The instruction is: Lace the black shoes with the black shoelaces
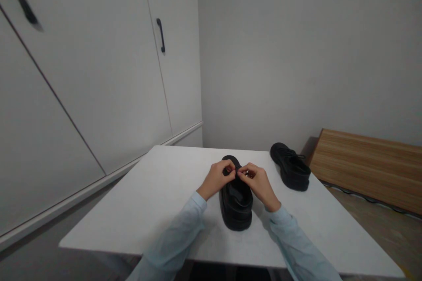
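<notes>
A black lace-up shoe point(235, 210) stands upright on the white table, its heel toward me and its toe pointing away. Over its lacing, my left hand point(220, 176) is closed in a pinch on the dark shoelace. My right hand point(257, 180) pinches at the same spot from the other side, thumb and forefinger together. The fingertips of both hands nearly meet above the tongue. Little of the lace shows between them, and the fingers hide part of the shoe's front.
The matching black shoe point(292, 169), with its lace tied, stands at the table's right edge. Beyond the white table point(158, 202) are a wood-grain panel point(369, 166) on the right, a grey wall behind, and white cabinet doors point(108, 74) with dark handles on the left.
</notes>
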The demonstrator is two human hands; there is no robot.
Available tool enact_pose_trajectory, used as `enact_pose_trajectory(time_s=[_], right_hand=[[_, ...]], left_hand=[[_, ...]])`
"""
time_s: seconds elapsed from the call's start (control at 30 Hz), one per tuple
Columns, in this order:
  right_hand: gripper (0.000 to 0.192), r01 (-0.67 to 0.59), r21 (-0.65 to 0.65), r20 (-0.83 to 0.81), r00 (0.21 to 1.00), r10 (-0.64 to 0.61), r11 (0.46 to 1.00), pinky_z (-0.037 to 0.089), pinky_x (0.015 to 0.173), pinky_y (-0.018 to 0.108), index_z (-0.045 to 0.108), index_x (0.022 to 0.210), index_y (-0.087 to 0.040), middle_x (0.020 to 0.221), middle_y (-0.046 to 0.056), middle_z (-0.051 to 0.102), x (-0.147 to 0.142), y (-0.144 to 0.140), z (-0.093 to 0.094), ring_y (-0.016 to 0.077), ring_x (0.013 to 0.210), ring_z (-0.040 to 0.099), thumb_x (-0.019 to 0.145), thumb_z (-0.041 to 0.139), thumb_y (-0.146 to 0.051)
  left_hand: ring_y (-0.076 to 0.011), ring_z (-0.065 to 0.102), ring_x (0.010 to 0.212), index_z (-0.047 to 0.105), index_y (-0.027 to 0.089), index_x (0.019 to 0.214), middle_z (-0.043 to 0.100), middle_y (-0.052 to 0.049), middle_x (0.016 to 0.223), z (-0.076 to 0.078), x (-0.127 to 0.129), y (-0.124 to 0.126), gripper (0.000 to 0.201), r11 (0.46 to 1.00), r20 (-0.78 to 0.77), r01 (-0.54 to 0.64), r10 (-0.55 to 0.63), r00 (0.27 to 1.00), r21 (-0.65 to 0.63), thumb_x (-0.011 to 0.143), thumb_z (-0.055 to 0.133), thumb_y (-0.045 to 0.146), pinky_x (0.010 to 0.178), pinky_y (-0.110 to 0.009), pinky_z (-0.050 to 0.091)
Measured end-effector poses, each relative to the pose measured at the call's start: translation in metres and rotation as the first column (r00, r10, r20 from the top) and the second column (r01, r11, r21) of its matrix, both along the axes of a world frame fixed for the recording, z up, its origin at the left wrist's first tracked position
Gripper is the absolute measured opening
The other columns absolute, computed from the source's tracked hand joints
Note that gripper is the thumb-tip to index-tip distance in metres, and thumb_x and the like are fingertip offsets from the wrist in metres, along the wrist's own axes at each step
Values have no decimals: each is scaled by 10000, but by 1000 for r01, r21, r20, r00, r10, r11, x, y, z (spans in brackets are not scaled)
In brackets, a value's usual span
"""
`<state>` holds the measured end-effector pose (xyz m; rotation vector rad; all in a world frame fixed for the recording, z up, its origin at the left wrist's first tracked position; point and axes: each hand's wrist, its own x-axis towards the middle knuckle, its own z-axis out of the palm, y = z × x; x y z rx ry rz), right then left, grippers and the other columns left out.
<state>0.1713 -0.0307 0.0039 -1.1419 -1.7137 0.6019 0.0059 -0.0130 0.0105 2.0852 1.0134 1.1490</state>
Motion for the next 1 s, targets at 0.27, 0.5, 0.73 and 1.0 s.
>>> enact_pose_trajectory(time_s=[0.27,0.5,0.73,1.0], right_hand=[[193,-109,-229,-238,970,53,967,351,541,237,623,720,-158,684,6,594,2,3,-2,107,573,478,705,645,-349],[245,-147,-309,-285,957,55,940,217,437,212,556,727,-172,562,-55,435,6,6,-3,68,462,330,729,606,-412],[266,-133,-298,-265,963,52,945,210,437,210,540,721,-163,550,-58,421,9,10,-7,69,470,333,722,592,-424],[242,-150,-384,-246,968,55,911,167,400,195,520,695,-165,489,-83,374,13,14,-10,51,416,295,722,559,-402]], left_hand=[[-113,524,608,544,151,716,545,19,618,-11,-3,10,74,974,105,80,-58,993,-212,723,516,219,598,-215,376],[-121,561,577,561,139,709,603,-6,586,-12,-8,13,117,931,161,133,-81,984,-341,717,517,246,583,-219,387],[-96,493,523,580,131,657,531,28,535,-20,-11,17,108,928,55,34,-14,998,-372,660,505,210,531,-203,344],[-85,405,530,565,127,608,462,45,531,-11,-16,15,125,938,-62,1,-24,998,-347,641,504,231,520,-208,276]])
